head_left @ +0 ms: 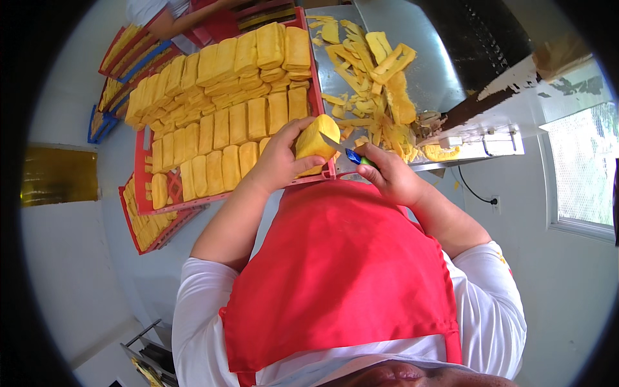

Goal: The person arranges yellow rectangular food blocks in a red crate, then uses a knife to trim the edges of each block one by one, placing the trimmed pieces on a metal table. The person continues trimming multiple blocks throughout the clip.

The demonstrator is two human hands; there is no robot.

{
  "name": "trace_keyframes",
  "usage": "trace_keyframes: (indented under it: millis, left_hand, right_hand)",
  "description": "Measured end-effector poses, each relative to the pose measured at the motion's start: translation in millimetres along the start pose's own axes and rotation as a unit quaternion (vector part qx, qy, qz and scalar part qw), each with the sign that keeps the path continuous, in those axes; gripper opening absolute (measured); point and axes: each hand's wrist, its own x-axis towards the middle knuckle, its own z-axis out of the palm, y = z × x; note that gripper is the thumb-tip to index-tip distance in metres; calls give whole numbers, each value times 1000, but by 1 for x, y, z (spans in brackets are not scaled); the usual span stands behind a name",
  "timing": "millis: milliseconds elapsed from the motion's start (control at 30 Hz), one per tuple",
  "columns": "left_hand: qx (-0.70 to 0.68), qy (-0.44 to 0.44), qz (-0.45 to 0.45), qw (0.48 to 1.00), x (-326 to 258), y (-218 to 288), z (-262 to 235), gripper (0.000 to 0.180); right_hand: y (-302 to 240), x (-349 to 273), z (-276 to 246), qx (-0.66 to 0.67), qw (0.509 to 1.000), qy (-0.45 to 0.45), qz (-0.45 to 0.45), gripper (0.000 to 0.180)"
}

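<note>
**Trimming a yellow loaf at the corner of a red tray**

My red apron (348, 258) stands on the near side of the red tray (316, 90), the landmark here. A metal table (429, 71) extends to the tray's right. Within the tray, yellow loaves (221, 129) stand in close rows, piled higher at its far side; red lattice shows near its near left corner. Immediately right of the tray lies a loose heap of yellow trimmings (361, 71), which suggests that a good deal of cutting is done. Whether the tray's loaves are trimmed or still await the blade, I cannot tell.

Above the tray's near right corner is the held loaf (314, 138). My left hand (284, 151) spans it, thumb on the near side and fingers over the far side. Just right of that corner, my right hand (394, 174) is closed around the handle of a small knife (353, 156), its blade laid against the loaf's right end. This piece appears unfinished; the depth of any cut is unclear.
</note>
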Motion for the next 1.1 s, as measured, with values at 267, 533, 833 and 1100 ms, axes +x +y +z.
trace_keyframes:
  millis: [267, 533, 833, 1100]
  left_hand:
    - [49, -142, 17, 989, -3, 18, 36, 76]
    - [245, -86, 184, 948, 19, 29, 66, 67]
    - [-220, -12, -40, 975, 11, 31, 87, 73]
    - [-98, 80, -46, 991, 5, 37, 78, 69]
  right_hand:
    - [45, -20, -19, -10, 977, 45, 207, 40]
    - [66, -35, -18, 449, 856, 25, 253, 37]
    - [40, -19, -6, 105, 965, 241, 1, 68]
    - [44, -32, -19, 220, 965, 117, 77, 40]
